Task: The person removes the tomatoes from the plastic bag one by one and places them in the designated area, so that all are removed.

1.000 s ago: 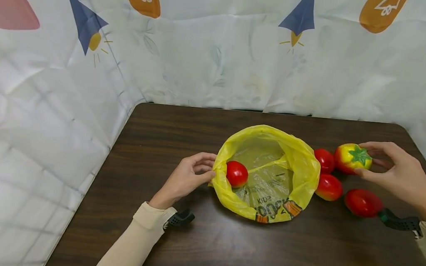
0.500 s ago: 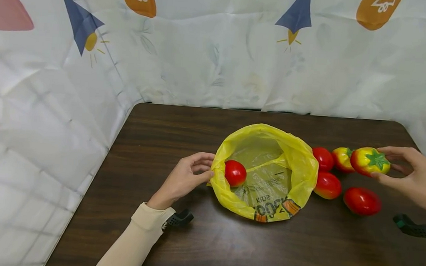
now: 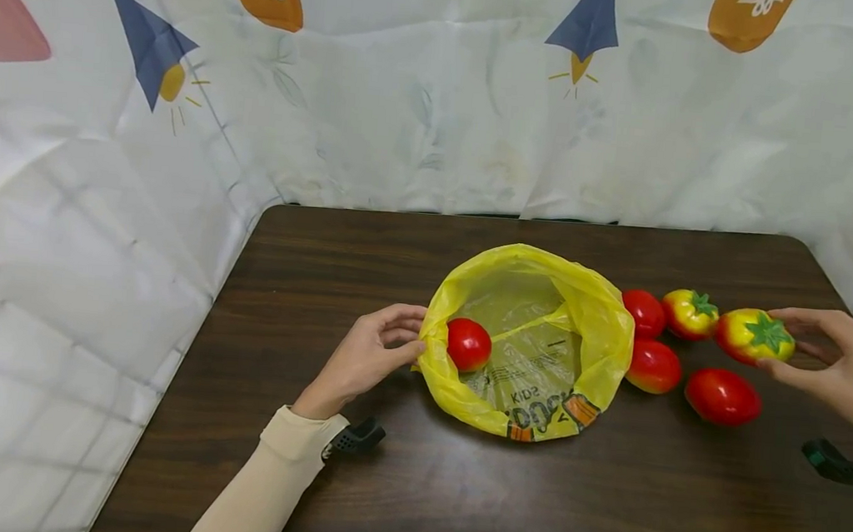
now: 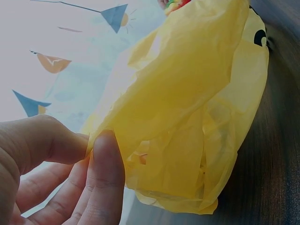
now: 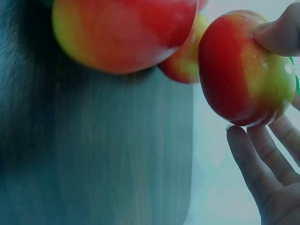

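In the head view, a yellow plastic bag (image 3: 447, 384) stands with its mouth wide open, a red toy tomato (image 3: 469, 345) inside at the left. My left hand (image 3: 367, 357) pinches the bag's left rim; the left wrist view shows thumb and finger (image 4: 108, 164) on the thin plastic. To the right of the bag, my right hand (image 3: 843, 366) holds a red-and-yellow toy tomato (image 3: 755, 335) with a green star-shaped top. The right wrist view has this tomato (image 5: 246, 70) between thumb and fingertips.
Beside the bag's right side lie another green-topped toy tomato (image 3: 689, 314) and three red ones: upper (image 3: 644, 314), middle (image 3: 654, 367) and lower (image 3: 723, 397). They rest on a dark wooden table (image 3: 416, 499). Printed white cloth (image 3: 408, 114) hangs behind and left.
My right hand has carried the green-topped tomato rightward and slightly nearer, uncovering the other green-topped one behind it. The left hand keeps its pinch on the bag.
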Available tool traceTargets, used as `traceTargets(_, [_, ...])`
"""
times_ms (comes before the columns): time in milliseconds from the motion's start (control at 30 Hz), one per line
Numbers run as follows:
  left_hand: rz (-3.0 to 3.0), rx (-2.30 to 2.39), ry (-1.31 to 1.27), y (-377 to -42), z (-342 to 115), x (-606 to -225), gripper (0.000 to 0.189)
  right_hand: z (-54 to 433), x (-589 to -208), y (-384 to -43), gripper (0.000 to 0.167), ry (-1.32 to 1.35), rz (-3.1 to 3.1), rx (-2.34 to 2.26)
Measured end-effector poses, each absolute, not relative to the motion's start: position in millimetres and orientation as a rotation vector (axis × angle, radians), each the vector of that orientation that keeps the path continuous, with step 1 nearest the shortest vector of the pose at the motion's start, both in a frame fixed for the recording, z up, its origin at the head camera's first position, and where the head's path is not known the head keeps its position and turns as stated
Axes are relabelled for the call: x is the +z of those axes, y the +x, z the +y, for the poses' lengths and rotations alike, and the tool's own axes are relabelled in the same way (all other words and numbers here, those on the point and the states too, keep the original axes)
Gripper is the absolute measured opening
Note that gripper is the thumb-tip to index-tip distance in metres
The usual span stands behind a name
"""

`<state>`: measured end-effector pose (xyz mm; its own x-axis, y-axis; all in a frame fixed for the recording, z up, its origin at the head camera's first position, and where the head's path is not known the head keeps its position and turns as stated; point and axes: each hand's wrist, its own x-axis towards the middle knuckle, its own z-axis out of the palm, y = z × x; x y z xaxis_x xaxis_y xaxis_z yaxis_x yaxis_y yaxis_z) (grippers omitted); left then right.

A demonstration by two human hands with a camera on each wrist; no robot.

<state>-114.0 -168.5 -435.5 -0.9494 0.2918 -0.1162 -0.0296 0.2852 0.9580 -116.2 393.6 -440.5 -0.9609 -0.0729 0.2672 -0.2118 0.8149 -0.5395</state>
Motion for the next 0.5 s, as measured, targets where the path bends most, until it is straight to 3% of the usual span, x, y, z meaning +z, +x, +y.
traceTargets(500, [2.293,1.706,0.239,-115,-169,-437,0.044,412,-457,-111,0.064,0.203,-2.753,0.931])
